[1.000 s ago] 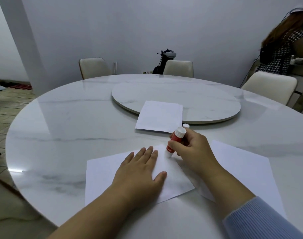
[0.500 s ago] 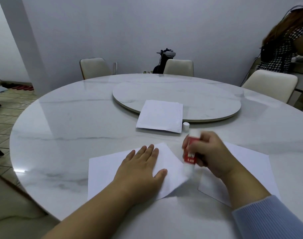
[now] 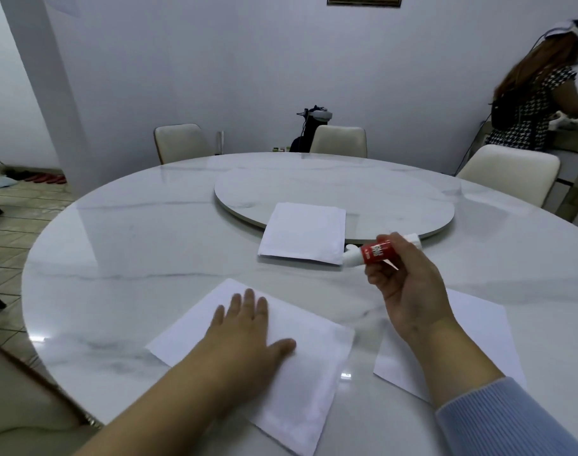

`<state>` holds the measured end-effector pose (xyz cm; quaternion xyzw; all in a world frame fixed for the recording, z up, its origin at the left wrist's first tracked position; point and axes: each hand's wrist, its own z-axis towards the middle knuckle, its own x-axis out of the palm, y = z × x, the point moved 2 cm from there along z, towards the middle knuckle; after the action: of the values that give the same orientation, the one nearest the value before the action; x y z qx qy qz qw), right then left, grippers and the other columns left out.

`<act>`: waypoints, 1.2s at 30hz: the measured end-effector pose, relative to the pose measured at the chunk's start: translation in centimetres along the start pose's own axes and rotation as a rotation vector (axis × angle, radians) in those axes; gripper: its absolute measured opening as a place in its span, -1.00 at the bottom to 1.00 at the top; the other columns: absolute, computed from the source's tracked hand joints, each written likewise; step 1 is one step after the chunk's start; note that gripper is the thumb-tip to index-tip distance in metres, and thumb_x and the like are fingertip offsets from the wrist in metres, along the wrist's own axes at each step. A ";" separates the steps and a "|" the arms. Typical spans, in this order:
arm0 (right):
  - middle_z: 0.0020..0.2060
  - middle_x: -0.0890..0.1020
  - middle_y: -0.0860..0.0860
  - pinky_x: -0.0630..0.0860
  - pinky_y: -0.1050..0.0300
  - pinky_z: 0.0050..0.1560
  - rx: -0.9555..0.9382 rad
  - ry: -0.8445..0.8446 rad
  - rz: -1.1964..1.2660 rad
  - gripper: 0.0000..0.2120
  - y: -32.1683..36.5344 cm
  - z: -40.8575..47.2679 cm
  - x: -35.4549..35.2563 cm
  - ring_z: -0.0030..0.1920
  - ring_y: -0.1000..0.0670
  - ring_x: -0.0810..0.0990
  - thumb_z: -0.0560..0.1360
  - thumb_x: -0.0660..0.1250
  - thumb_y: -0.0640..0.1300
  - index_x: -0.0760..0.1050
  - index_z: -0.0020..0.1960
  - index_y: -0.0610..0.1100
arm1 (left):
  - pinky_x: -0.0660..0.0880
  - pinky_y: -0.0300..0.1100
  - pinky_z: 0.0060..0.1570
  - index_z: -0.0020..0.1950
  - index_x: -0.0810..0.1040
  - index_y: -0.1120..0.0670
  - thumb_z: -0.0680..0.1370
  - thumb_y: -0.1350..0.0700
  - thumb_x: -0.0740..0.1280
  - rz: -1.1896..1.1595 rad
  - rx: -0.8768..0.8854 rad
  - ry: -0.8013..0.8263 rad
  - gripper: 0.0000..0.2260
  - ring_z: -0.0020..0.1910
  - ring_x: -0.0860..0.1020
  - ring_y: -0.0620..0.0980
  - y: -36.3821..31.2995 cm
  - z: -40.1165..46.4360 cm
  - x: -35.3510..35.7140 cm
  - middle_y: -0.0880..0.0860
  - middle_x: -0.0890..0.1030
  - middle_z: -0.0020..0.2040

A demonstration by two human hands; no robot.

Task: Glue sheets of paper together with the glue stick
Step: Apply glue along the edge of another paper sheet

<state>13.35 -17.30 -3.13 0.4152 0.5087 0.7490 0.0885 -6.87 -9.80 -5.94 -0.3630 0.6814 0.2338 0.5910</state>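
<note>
1. White marble, grey-veined, makes up the round counter [image 3: 123,245] in front of me, with a raised turntable [image 3: 396,192] of the same stone at its middle.
2. My left hand [image 3: 248,337] lies flat, fingers spread and loose, palm down on the near sheet of paper [image 3: 317,366]; that grip is released and closes on nothing, it only presses the sheet to the counter.
3. That near sheet sits turned at an angle, one corner pointing away from me, its nearest corner toward the counter's edge.
4. My right hand [image 3: 409,287] is raised above the counter, palm turned partly up, and its grip is clenched around the glue stick [image 3: 376,252].
5. The glue stick lies roughly level in my fingers, its red label showing, one white end pointing left toward the far sheet, the other white end sticking out past my fingers on the right.
6. A second sheet of paper [image 3: 475,327] lies flat under my right forearm, just beside the near sheet; I cannot tell whether their edges touch.
7. A third sheet [image 3: 302,233] rests further off, half on the turntable's rim and half on the counter.
8. A small white cap [image 3: 349,247] sits beside that far sheet's right corner, partly hidden behind the glue stick.
9. My right sleeve [image 3: 511,419] is light blue, ribbed.
10. Cream chairs [image 3: 179,143] stand round the far side, and another person [image 3: 538,103] in a checked top stands at the right edge.
</note>
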 end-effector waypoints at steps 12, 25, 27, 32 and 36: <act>-0.17 0.69 -0.12 0.59 0.20 -0.11 -0.121 0.312 -0.547 -0.89 -2.3 -1.1 2.1 -0.23 0.04 0.65 0.52 0.32 -0.29 0.58 0.02 -0.21 | -0.19 -0.08 0.51 0.55 -0.22 0.10 0.59 -0.21 -0.05 -0.027 0.058 0.000 -0.34 0.54 -0.23 0.01 -0.3 2.0 0.6 0.06 -0.25 0.56; 0.00 0.70 0.06 0.52 0.20 0.15 -0.116 0.510 -0.864 -0.83 -4.6 -0.9 3.5 0.07 0.15 0.64 0.51 0.35 -0.15 0.55 0.10 -0.02 | -0.22 -0.16 0.50 0.56 -0.11 0.01 0.63 -0.08 -0.03 -0.130 0.190 -0.149 -0.46 0.53 -0.16 -0.18 0.3 3.0 0.9 -0.08 -0.12 0.58; 0.01 0.70 0.07 0.52 0.23 0.13 -0.106 0.531 -0.899 -0.82 -4.7 -0.7 3.5 0.07 0.17 0.63 0.51 0.35 -0.14 0.55 0.11 -0.03 | -0.22 -0.16 0.50 0.56 -0.11 0.01 0.63 -0.06 -0.03 -0.132 0.188 -0.151 -0.47 0.53 -0.16 -0.18 0.3 3.0 0.9 -0.08 -0.12 0.58; -0.08 0.69 0.02 0.55 0.07 0.02 -0.153 0.498 -0.943 -0.85 -4.0 -1.0 3.4 -0.05 0.06 0.64 0.40 0.33 -0.06 0.57 -0.05 -0.04 | -0.21 -0.15 0.50 0.56 -0.10 -0.01 0.63 -0.06 -0.04 -0.125 0.178 -0.141 -0.48 0.53 -0.15 -0.19 0.3 3.0 0.9 -0.08 -0.13 0.58; -0.26 0.69 -0.09 0.54 0.07 -0.20 -0.149 0.505 -0.928 -0.82 -2.5 -1.6 3.2 -0.21 -0.02 0.64 0.29 0.27 -0.10 0.57 -0.20 -0.15 | -0.20 -0.16 0.50 0.56 -0.10 0.00 0.63 -0.05 -0.04 -0.123 0.171 -0.137 -0.48 0.53 -0.15 -0.19 0.3 2.9 0.8 -0.09 -0.12 0.58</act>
<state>9.45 -15.42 -3.71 -0.0541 0.5898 0.7418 0.3144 -5.27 -7.57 -7.32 -0.3356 0.6333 0.1623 0.6782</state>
